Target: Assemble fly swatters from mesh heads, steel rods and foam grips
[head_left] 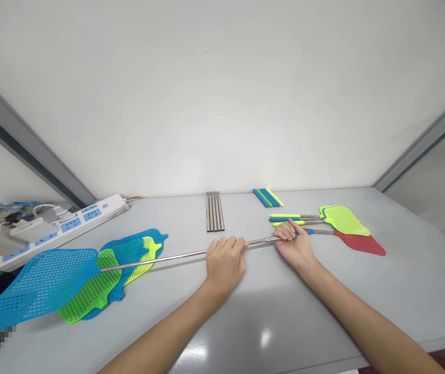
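Note:
Both my hands are on one fly swatter with a blue mesh head (46, 283) and a long, drawn-out metal rod. My left hand (226, 262) is wrapped round the middle of the rod, knuckles up. Farther right, my right hand (294, 244) closes on the rod's other end, palm turned upward. Its fingers hide that end, so I cannot tell whether a grip is fitted. The blue head hangs at the left, partly over a pile of loose swatter heads, among them a green one (93, 285) and a yellow one (150, 254).
Several bare metal rods (215, 210) lie side by side near the wall. Right of them are several blue, green and yellow handle grips (268, 197). Swatters with yellow (345, 219) and red (362, 243) heads lie beyond my right hand. A white power strip (66, 226) with plugs lies left.

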### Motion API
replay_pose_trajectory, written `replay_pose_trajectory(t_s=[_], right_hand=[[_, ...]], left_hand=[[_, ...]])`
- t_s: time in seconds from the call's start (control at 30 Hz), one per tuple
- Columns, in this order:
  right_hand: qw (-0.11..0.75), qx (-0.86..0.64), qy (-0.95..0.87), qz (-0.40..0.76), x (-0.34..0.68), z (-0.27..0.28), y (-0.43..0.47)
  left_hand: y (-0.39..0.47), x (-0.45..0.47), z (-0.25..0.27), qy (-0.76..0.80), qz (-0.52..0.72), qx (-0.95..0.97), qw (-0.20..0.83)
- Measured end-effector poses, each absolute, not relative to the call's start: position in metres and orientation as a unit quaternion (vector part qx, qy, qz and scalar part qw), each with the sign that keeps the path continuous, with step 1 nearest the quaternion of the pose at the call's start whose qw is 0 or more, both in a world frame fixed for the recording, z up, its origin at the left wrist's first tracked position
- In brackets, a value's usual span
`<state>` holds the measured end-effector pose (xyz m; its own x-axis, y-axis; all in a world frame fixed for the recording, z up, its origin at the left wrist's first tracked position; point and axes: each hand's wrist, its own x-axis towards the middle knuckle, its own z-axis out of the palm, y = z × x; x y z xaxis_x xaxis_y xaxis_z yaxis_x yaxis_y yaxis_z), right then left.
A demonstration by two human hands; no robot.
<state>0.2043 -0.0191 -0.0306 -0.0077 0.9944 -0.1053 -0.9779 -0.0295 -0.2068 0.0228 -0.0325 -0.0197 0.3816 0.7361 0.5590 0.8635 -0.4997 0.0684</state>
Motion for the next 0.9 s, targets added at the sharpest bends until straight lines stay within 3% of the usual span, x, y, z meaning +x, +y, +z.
replay_pose_trajectory(t_s=[0.9], right_hand=[[0.694,-0.141,-0.042,0.705,0.2145,-0.0299,-0.0135]], left_hand=[[-0.0284,0.0233,-0.0225,-0.476,-0.264,-0.835,0.084]])
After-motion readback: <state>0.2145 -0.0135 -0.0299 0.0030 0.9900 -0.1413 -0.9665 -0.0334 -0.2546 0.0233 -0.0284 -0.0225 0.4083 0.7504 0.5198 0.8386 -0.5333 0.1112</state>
